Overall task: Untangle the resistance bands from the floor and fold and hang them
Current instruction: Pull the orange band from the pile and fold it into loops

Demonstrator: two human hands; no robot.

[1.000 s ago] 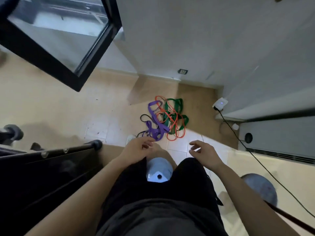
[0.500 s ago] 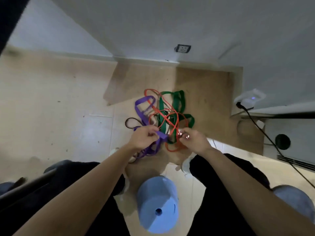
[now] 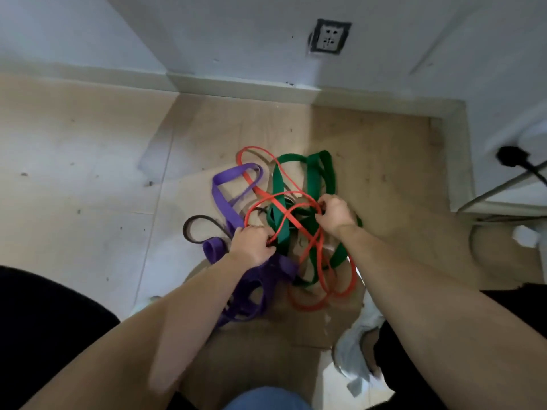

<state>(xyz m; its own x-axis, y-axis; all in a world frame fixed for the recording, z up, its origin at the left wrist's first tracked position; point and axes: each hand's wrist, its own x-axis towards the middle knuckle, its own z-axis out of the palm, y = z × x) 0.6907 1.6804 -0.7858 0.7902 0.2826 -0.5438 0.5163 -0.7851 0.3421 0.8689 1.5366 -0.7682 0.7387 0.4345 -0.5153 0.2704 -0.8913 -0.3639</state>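
Head: wall socket [image 3: 329, 37] beyond tangled bands [image 3: 279, 202]

— Can any writing be read on the wall socket [image 3: 329, 37]?
— No. Its face shows only holes, with no legible mark or brand.
— And on the purple band [image 3: 225, 208], the green band [image 3: 313, 179] or the red band [image 3: 307, 306]?
— Plain colour on each. No print, number or label can be made out anywhere in the view.
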